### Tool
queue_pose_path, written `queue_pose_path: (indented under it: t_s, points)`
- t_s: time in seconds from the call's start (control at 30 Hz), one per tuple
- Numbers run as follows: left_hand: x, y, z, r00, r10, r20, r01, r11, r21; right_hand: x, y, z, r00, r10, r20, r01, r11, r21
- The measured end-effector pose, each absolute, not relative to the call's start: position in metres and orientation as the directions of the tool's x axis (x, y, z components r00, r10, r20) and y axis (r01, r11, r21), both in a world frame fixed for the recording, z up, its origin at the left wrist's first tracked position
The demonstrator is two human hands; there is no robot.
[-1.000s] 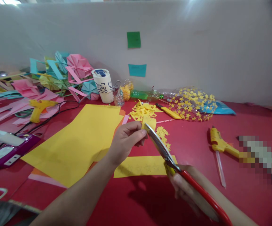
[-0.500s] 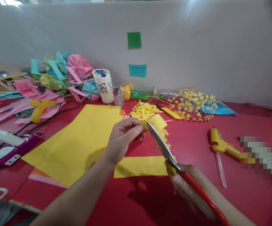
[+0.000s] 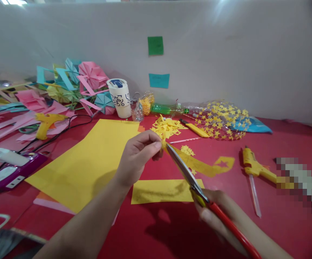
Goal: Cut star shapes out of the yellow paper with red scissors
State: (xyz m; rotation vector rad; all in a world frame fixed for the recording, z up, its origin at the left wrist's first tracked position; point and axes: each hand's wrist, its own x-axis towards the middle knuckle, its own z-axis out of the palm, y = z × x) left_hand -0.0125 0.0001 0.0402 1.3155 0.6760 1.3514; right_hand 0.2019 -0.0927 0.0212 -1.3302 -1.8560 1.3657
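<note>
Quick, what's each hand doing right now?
Left hand: closed, pinching a small piece of yellow paper.
Right hand: closed, holding red-handled metal scissors.

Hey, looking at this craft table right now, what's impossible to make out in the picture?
All in the head view:
Left hand: its fingers cover the end of the yellow paper strip they pinch.
Right hand: partly hidden by the red-handled scissors.
Glue gun at right: handle end lost in a blocky patch.
Green note, blue note: writing too small to read.
Flat yellow paper: markings blurred, shadowed.
</note>
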Motion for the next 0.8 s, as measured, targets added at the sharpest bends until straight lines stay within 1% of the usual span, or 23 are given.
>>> queue_pose_path:
  t_s: [0.1, 0.2, 0.37, 0.47, 0.6, 0.8]
  points:
    - [-0.014, 0.0, 0.043, 0.205, 0.932, 0.3, -0.252, -0.246, 0.936, 0.205, -0.089, 0.014, -0.435, 0.891, -0.126, 0.423, 0.078, -0.903]
    - [-0.015, 0.001, 0.044, 0.219, 0.934, 0.283, -0.224, -0.234, 0.946, 0.208, -0.083, 0.008, -0.456, 0.878, -0.141, 0.436, 0.083, -0.896]
    - [-0.017, 0.002, 0.043, 0.242, 0.928, 0.283, -0.235, -0.227, 0.945, 0.211, -0.084, 0.007, -0.452, 0.881, -0.141, 0.451, 0.089, -0.888]
    - [-0.016, 0.002, 0.042, 0.254, 0.928, 0.273, -0.257, -0.208, 0.944, 0.209, -0.087, 0.007, -0.396, 0.903, -0.168, 0.445, 0.028, -0.895]
    - [-0.013, 0.002, 0.041, 0.282, 0.934, 0.217, -0.243, -0.15, 0.959, 0.207, -0.089, 0.012, -0.382, 0.9, -0.212, 0.407, -0.043, -0.912]
    - [-0.011, 0.001, 0.038, 0.242, 0.94, 0.239, -0.268, -0.172, 0.948, 0.202, -0.094, 0.027, -0.364, 0.886, -0.289, 0.4, -0.132, -0.907]
